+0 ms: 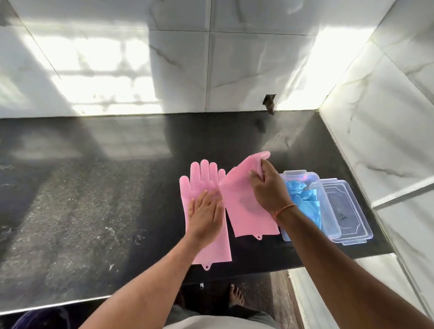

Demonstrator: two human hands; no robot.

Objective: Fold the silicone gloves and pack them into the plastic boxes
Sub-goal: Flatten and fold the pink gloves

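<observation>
Two pink silicone gloves lie on the black counter. The left pink glove [199,181] is flat with its fingers pointing at the wall, and my left hand [205,214] presses flat on its palm. The right pink glove [241,201] is lifted at its finger end, pinched by my right hand [266,186]; its cuff rests on the counter. To the right, an open clear plastic box [295,175] holds folded blue gloves [303,197]. Beside it sits a stack of clear box parts [347,211], seemingly empty.
The black stone counter [85,212] stretches far to the left. White tiled walls close it at the back and right. The counter's front edge runs just below the glove cuffs. A small hole in the back wall [269,104] is above the gloves.
</observation>
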